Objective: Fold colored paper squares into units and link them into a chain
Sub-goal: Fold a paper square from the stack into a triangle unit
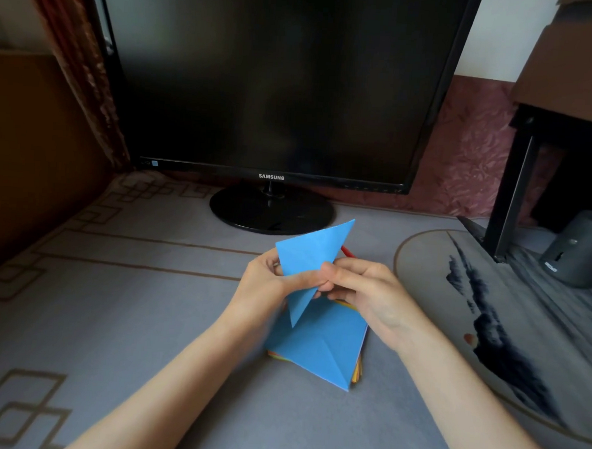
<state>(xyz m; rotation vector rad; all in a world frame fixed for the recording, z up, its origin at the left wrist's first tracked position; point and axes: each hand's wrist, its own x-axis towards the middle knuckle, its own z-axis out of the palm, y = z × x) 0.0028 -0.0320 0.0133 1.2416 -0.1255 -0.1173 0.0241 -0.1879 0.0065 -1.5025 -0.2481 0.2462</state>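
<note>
A blue paper (308, 256), folded into a long pointed shape, is held up above the grey table mat (146, 302). My left hand (267, 284) grips its left edge with curled fingers. My right hand (366, 293) pinches its right side between thumb and fingers. One tip points up toward the monitor, the other down. Beneath the hands lies a stack of coloured paper squares (318, 352) with a creased blue sheet on top; orange, yellow and green edges show at its sides.
A black monitor (278, 79) on a round base (271, 209) stands close behind the hands. A round grey mat with dark ink pattern (489, 303) lies to the right, with a small grey cylinder device (574, 252) and a black stand leg (512, 201) beyond it.
</note>
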